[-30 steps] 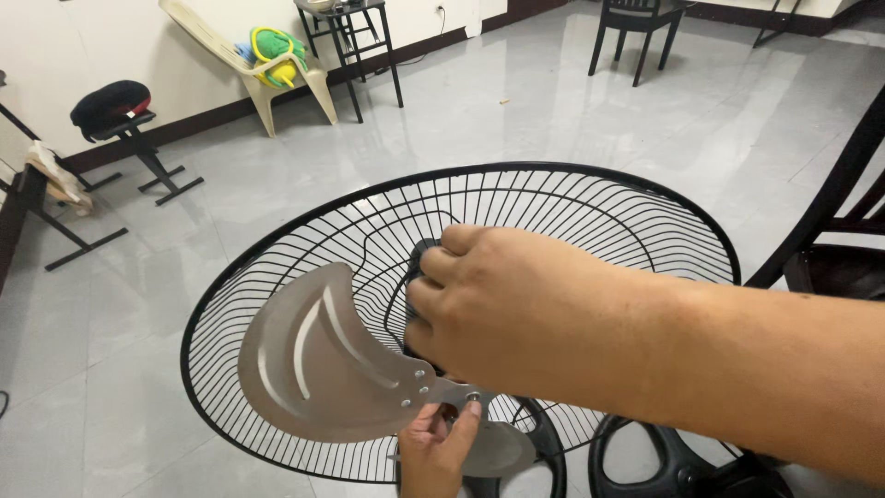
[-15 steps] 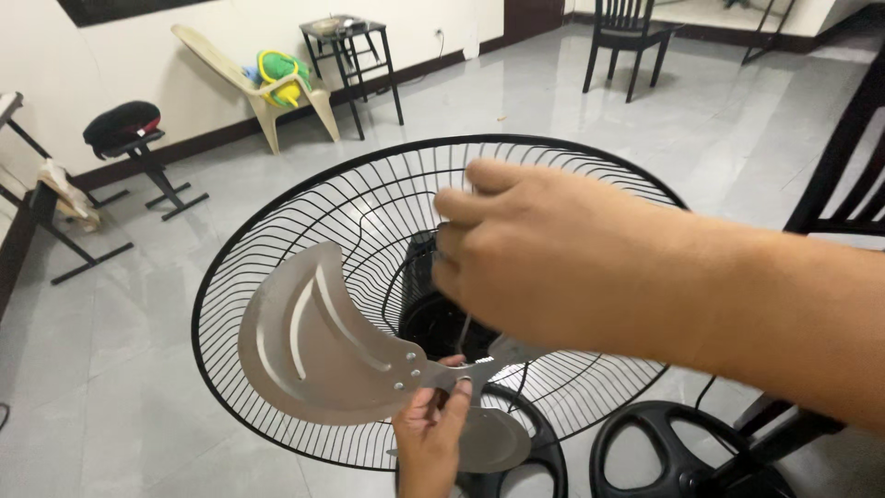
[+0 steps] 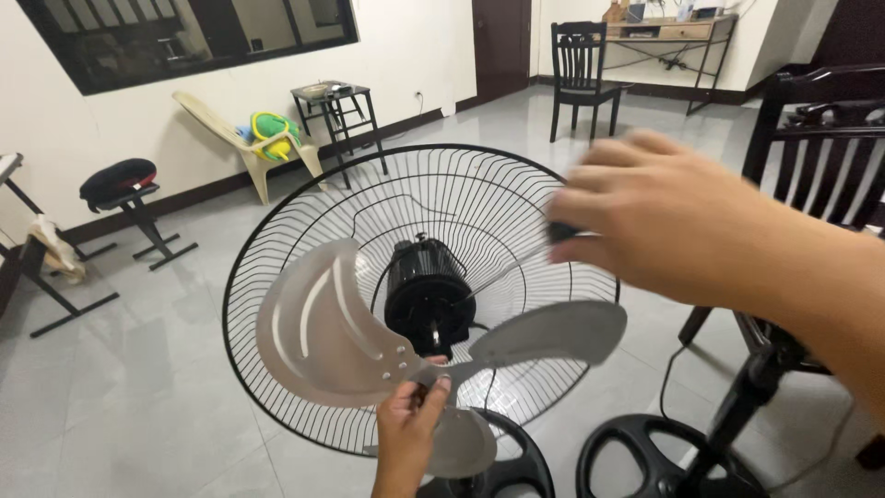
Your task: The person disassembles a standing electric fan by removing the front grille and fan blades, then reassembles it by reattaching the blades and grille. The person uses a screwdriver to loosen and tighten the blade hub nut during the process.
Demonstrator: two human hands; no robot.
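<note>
Nearest, the left hand (image 3: 406, 433) pinches the hub of a metal fan blade (image 3: 369, 346), held just before the black motor (image 3: 429, 295). The right hand (image 3: 673, 221), blurred, closes its grip on a screwdriver (image 3: 516, 267) pointing at the motor. Behind stands the wire fan guard (image 3: 415, 184); farther off, a dark wooden chair (image 3: 583, 69).

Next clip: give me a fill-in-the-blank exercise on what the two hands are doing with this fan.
1. The left hand grips the hub of the metal fan ____, in front of the motor.
2. The right hand holds a slim tool with a ____ handle.
3. Behind the motor stands the round black wire ____.
4. On the beige plastic chair by the wall lies a green and ____ item.

Missing words: blade; black; guard; yellow
</note>
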